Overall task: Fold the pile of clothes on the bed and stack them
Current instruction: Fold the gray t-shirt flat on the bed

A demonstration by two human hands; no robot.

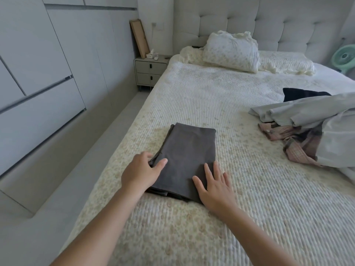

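Note:
A folded dark grey garment [187, 152] lies flat on the cream quilted bed [211, 96], near its left edge. My left hand [141, 172] rests on the garment's near left edge, thumb on top and fingers at the side. My right hand [215, 186] lies flat on its near right corner, fingers straight and spread. At the right edge of the bed sits the unfolded pile: a pale grey garment [311, 110], a pink and grey plaid garment [295, 143] under it, and a black piece [301, 94] behind.
Floral pillows [231, 51] lean against the padded headboard. A bedside cabinet [149, 71] stands at the far left of the bed, white wardrobe doors [38, 64] line the left wall, and a green fan [343, 57] is at the far right.

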